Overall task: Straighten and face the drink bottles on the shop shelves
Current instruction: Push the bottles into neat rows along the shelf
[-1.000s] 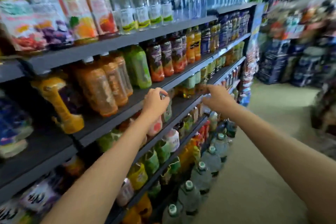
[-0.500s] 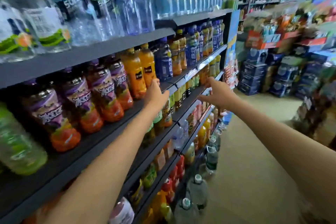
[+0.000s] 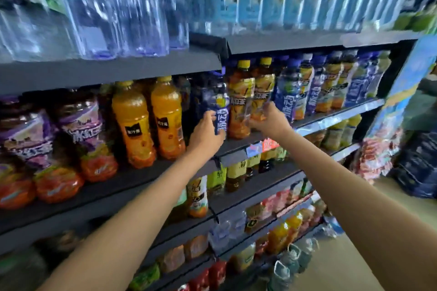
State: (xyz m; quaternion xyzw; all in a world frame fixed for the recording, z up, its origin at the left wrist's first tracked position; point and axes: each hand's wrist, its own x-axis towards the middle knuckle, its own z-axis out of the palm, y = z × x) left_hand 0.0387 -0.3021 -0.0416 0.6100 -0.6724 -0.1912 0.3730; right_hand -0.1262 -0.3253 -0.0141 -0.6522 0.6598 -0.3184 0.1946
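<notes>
Drink bottles stand in rows on grey shop shelves (image 3: 118, 186). My left hand (image 3: 208, 132) grips a dark blue-labelled bottle (image 3: 218, 104) near its base, at the join of two shelf sections. My right hand (image 3: 269, 123) holds the lower part of a yellow-capped iced tea bottle (image 3: 261, 92) just to the right. Another yellow-capped tea bottle (image 3: 240, 101) stands between the two hands. Two orange juice bottles (image 3: 151, 120) stand left of my left hand. The frame is blurred by motion.
Clear water bottles (image 3: 118, 7) fill the top shelf. Purple-and-red labelled bottles (image 3: 78, 137) sit at far left, blue and yellow ones (image 3: 331, 85) to the right. Lower shelves hold small teas and juices (image 3: 236, 172). Stacked dark crates (image 3: 421, 163) stand beyond the shelf end; tan floor (image 3: 331, 271) lies below right.
The view has swung up and right along the shelves. Both hands rose from the lower shelf edge to the middle shelf and took hold of bottles there.
</notes>
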